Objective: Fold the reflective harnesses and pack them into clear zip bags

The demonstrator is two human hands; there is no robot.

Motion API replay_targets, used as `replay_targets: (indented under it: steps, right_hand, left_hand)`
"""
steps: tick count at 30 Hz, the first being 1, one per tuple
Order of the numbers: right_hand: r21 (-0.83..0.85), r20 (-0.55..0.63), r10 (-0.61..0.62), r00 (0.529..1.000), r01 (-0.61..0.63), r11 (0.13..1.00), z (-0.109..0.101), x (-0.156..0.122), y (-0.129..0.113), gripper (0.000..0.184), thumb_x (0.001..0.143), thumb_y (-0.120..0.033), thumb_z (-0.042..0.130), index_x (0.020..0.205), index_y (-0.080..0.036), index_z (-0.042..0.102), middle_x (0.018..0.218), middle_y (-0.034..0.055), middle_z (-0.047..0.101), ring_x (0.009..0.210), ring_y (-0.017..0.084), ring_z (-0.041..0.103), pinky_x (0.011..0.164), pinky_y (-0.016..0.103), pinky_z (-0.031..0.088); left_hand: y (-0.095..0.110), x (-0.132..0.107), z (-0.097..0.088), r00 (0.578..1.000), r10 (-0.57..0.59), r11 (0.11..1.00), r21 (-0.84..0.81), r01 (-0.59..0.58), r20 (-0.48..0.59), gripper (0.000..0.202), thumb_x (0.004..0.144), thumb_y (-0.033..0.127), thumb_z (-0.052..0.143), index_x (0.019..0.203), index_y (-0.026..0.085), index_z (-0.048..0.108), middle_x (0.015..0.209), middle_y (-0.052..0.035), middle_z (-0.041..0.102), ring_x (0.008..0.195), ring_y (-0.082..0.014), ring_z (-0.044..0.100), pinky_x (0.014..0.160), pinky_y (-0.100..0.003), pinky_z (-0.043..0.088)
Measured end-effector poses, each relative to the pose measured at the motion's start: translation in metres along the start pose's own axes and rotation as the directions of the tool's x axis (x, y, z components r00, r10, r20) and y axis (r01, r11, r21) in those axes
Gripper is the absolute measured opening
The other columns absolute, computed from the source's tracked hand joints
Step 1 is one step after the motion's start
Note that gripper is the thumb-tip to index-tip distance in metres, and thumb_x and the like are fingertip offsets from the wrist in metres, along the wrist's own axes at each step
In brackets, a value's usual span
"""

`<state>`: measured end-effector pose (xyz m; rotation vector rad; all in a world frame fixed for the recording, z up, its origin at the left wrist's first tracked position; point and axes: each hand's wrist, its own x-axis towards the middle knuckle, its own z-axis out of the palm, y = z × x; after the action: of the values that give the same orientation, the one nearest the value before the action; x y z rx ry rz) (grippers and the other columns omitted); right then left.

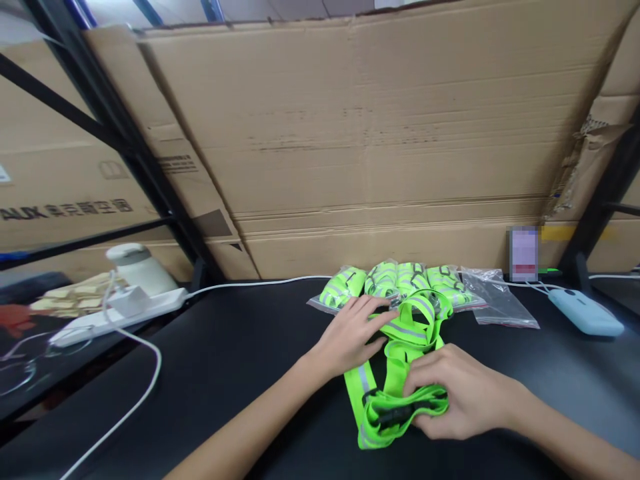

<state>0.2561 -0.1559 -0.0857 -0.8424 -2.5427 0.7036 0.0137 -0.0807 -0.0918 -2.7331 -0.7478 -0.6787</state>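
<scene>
A neon-green reflective strap (pixel 361 380) with a silver stripe lies loosely looped on the black table. My right hand (pixel 453 393) is closed around a folded bundle of it, thumb below and fingers on top. A black buckle (pixel 395 417) shows among the folds at the near end. My left hand (pixel 350 333) reaches over the strap's far part, fingers stretched and apart, with the fingertips at the loops. Just beyond the hands, several clear bags (pixel 385 279) packed with similar green straps stand in a row.
A flat clear zip bag (pixel 500 300) lies right of the packed bags. Further right are a phone (pixel 523 255) and a light-blue power bank (pixel 585 312). At left are a white power strip (pixel 160 308), a cable and a pale bottle (pixel 140 268). Cardboard (pixel 360 133) walls the back.
</scene>
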Motion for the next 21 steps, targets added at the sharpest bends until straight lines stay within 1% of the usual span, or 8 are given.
replay_targets:
  steps: [3,5,6,8,11,12,16,21]
  right_hand:
    - [0.013,-0.001,-0.044,0.999,0.044,0.999,0.008,-0.001,0.001,0.020,0.071,-0.020,0.071,0.090,-0.025,0.069,0.083,-0.0032,0.070,0.074,0.016,0.064,0.066,0.023,0.041]
    - [0.021,-0.006,-0.068,0.998,0.068,0.997,0.013,-0.001,0.005,0.018,0.070,-0.020,0.071,0.086,-0.024,0.067,0.081,-0.0044,0.067,0.072,0.014,0.061,0.064,0.022,0.038]
    - [0.024,-0.008,-0.079,0.997,0.079,0.997,0.015,-0.001,0.007,0.018,0.069,-0.020,0.072,0.085,-0.024,0.065,0.080,-0.0049,0.065,0.071,0.013,0.060,0.062,0.022,0.037]
    - [0.020,-0.017,-0.095,0.995,0.095,0.995,0.018,-0.002,0.011,0.018,0.068,-0.022,0.073,0.083,-0.024,0.064,0.077,-0.0056,0.062,0.067,0.012,0.056,0.060,0.022,0.034]
    - [-0.005,-0.035,-0.107,0.994,0.107,0.994,0.021,-0.002,0.015,0.017,0.069,-0.024,0.073,0.082,-0.023,0.063,0.074,-0.0055,0.058,0.064,0.011,0.053,0.058,0.022,0.032]
    - [-0.014,-0.039,-0.109,0.993,0.109,0.994,0.022,-0.001,0.016,0.017,0.069,-0.025,0.072,0.083,-0.023,0.063,0.074,-0.0053,0.058,0.064,0.012,0.053,0.058,0.022,0.032]
    - [-0.043,-0.034,-0.127,0.991,0.126,0.991,0.023,0.000,0.016,0.017,0.070,-0.028,0.072,0.084,-0.023,0.064,0.076,-0.0044,0.060,0.068,0.013,0.056,0.058,0.023,0.032]
    - [-0.045,-0.053,-0.137,0.989,0.135,0.990,0.023,0.001,0.015,0.015,0.071,-0.029,0.072,0.082,-0.023,0.063,0.075,-0.0049,0.058,0.067,0.013,0.055,0.057,0.023,0.032]
  left_hand:
    - [-0.005,0.011,0.006,0.999,0.024,1.000,0.011,-0.023,-0.029,0.013,0.097,0.026,0.058,0.103,0.019,0.067,0.093,-0.0068,0.070,0.089,-0.0225,0.061,0.078,-0.034,0.046]
    - [-0.009,0.025,0.004,0.981,-0.103,0.993,-0.080,0.091,-0.162,0.017,0.100,0.024,0.050,0.097,0.018,0.065,0.086,-0.0055,0.070,0.081,-0.0193,0.061,0.074,-0.030,0.045]
    - [-0.013,0.034,0.001,0.947,-0.221,0.969,-0.160,0.186,-0.235,0.018,0.101,0.023,0.047,0.097,0.017,0.064,0.086,-0.0054,0.069,0.079,-0.0179,0.062,0.073,-0.029,0.045]
    - [-0.025,0.054,-0.004,0.814,-0.499,0.852,-0.340,0.398,-0.297,0.018,0.100,0.026,0.046,0.099,0.018,0.061,0.081,-0.0026,0.068,0.067,-0.0147,0.059,0.063,-0.025,0.042]
    - [-0.054,0.080,-0.005,0.613,-0.771,0.613,-0.462,0.640,-0.173,0.016,0.095,0.024,0.048,0.102,0.019,0.061,0.070,0.0016,0.066,0.057,-0.0134,0.055,0.055,-0.023,0.037]
    - [-0.064,0.085,-0.003,0.586,-0.798,0.578,-0.451,0.680,-0.139,0.015,0.091,0.021,0.050,0.098,0.018,0.062,0.061,0.0032,0.061,0.052,-0.0138,0.053,0.053,-0.023,0.035]
    - [-0.096,0.084,0.008,0.551,-0.831,0.529,-0.414,0.741,-0.076,0.008,0.072,0.012,0.060,0.068,0.019,0.059,0.048,0.0040,0.054,0.047,-0.0147,0.051,0.052,-0.024,0.034]
    - [-0.082,0.071,0.007,0.540,-0.811,0.580,-0.427,0.694,-0.225,0.014,0.082,0.016,0.049,0.093,0.020,0.058,0.054,0.0061,0.053,0.049,-0.0138,0.048,0.055,-0.024,0.036]
